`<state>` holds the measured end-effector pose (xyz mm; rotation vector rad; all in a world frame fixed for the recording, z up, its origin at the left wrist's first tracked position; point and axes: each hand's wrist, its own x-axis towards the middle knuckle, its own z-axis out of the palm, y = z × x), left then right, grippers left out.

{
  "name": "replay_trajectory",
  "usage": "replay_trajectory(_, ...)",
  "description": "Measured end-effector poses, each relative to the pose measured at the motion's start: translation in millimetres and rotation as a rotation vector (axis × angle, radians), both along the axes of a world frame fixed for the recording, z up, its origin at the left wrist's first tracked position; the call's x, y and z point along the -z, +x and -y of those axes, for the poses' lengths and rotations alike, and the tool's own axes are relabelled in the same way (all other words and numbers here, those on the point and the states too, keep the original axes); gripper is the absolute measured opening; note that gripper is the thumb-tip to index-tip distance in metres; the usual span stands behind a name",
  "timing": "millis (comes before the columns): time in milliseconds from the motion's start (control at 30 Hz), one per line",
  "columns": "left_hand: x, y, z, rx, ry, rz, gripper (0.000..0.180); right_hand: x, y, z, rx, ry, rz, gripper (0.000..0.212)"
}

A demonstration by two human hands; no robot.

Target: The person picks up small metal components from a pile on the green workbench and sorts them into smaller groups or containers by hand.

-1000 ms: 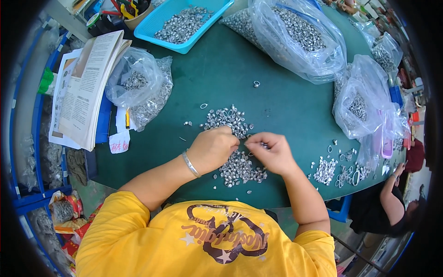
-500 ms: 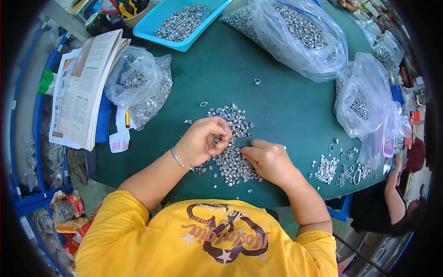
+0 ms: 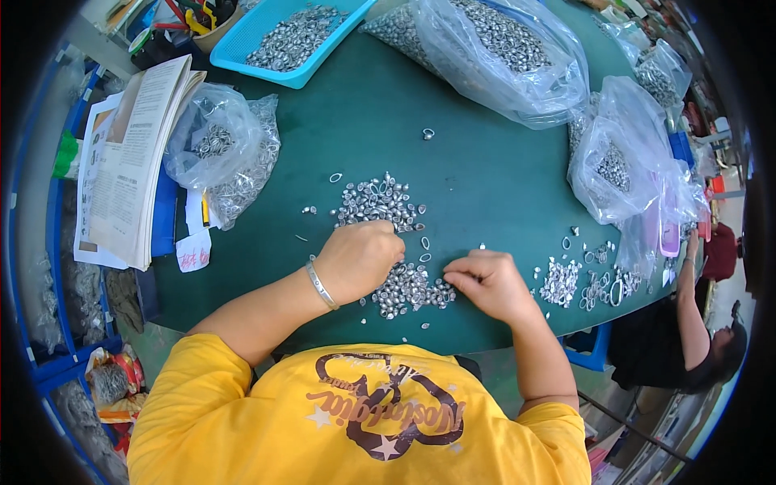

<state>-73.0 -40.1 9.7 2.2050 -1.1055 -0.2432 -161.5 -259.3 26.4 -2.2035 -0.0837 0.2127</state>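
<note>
Both hands [image 3: 360, 259] [image 3: 489, 283] curled, touching metal parts pile [image 3: 408, 287].

The person wore a bright yellow short-sleeved t-shirt [image 3: 356, 420] with a big dark brown looping script print across the front, plus a few small star shapes worked into it. Sleeves ended above the elbows, so both forearms were bare. On the left wrist sat a thin silver bangle [image 3: 321, 284], plain metal band, pretty slim. The left hand [image 3: 360, 259] and right hand [image 3: 489, 283] were bare, with short nails on the fingers [image 3: 454, 279].
</note>
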Motion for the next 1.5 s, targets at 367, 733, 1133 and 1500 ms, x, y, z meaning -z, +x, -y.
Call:
replay_trajectory(367,-7,0,-3,0.048,-0.015,0.105,0.002,6,-19,1,-0.016,-0.114,0.253,0.009)
replay_trajectory(733,-14,9,0,-0.151,-0.436,-0.947,0.010,24,4,-7,0.288,1.509,-0.499,0.003)
replay_trajectory(1133,-22,-5,29,-0.207,-0.954,-0.862,0.011,21,39,-88,0.484,1.801,-0.643,0.019)
replay_trajectory(1500,-29,-17,35,0.002,-0.493,0.182,0.038,15,43,-73,0.997,1.771,-0.633,0.027)
